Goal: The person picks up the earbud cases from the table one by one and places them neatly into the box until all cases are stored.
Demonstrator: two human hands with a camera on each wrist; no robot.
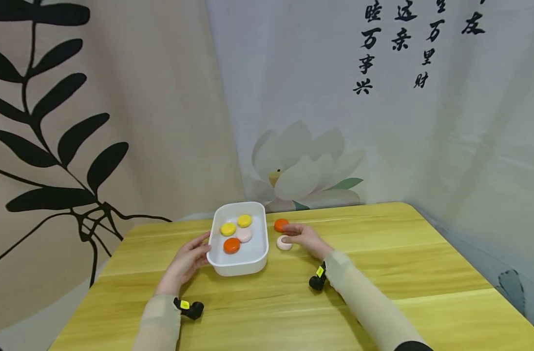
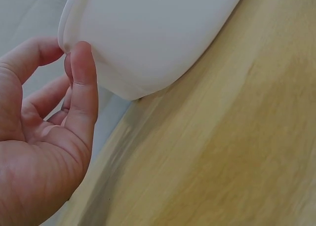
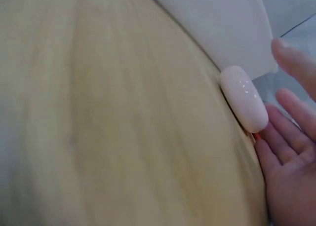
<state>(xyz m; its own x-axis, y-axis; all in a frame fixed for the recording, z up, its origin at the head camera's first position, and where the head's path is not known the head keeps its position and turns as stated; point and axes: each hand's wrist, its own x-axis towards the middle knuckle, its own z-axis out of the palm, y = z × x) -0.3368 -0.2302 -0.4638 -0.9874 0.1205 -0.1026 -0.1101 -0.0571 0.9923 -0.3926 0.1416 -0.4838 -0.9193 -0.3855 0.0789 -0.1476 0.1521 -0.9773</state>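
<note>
White tray [image 1: 240, 269], wood-grained bench [image 1: 359, 287]

Smooth, round-cornered; its rim was pinched by the left hand [image 1: 184, 264]. Contained two yellow discs [image 1: 228, 229], one orange disc [image 1: 231, 245], one pink disc [image 1: 244, 235], all round-edged. At right lay a second orange disc [image 1: 280, 224] and glossy second pink disc [image 1: 283, 243], beside the right hand [image 1: 307, 240], its relaxed fingers extended.

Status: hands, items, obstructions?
Left hand holds white rectangular tray. Right hand at orange round disc, pale pink round disc, contact unclear. Tray wall between these and inside.
</note>
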